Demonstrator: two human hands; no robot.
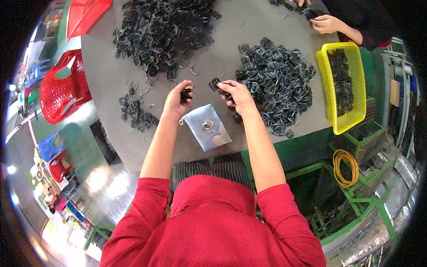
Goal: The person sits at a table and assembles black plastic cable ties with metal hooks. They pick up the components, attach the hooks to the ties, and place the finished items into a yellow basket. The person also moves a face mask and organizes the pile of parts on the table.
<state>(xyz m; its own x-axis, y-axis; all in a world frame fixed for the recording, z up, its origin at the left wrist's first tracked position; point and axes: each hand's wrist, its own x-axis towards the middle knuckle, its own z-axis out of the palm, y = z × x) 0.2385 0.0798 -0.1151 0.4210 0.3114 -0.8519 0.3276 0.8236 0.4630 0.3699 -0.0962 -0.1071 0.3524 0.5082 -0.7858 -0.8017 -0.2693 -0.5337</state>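
Note:
My left hand is closed around small black plastic clips, held above the grey table. Fingers pinched, my right hand grips more black clips a short way to the right. Between my forearms lies a light blue pouch with a small shiny metal bit on it. A large pile of black clips sits beside my right hand, and a smaller scatter of them lies left of my left hand. The exact shape of the held clips is partly hidden by my fingers.
Beyond my hands rises a bigger heap of black clips. A yellow basket holding black parts stands at the right. Another person's hand works at the far right. A red chair stands past the table's left edge.

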